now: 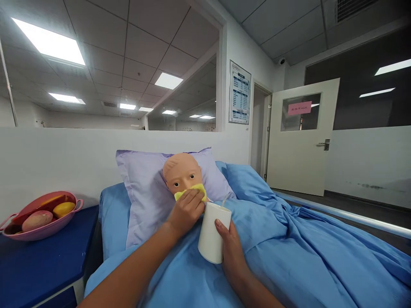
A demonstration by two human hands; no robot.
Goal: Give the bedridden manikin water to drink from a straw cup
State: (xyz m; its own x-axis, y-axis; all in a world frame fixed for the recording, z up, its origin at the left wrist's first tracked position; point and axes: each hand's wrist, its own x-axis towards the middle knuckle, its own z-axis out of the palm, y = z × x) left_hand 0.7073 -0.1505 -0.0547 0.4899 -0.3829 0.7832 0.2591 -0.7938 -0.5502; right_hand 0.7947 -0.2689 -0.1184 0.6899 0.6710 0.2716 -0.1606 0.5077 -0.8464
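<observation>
A mannequin head (182,169) lies face up on a lilac pillow (146,205), under blue bedding. My left hand (187,210) is closed on a yellow cloth (199,188) and presses it over the mannequin's mouth and chin. In my right hand (231,244) is a white cup (212,235), gripped around its right side with the thumb toward me. The cup tilts slightly, and a clear straw (224,200) sticks up from its rim. What is inside the cup is hidden.
To the left, a pink basket (51,231) with fruit stands on a blue bedside cabinet (61,261). Blue quilt (282,256) covers the bed, with a metal bed rail (346,218) along the right. Beyond it a door (298,167) stands ajar.
</observation>
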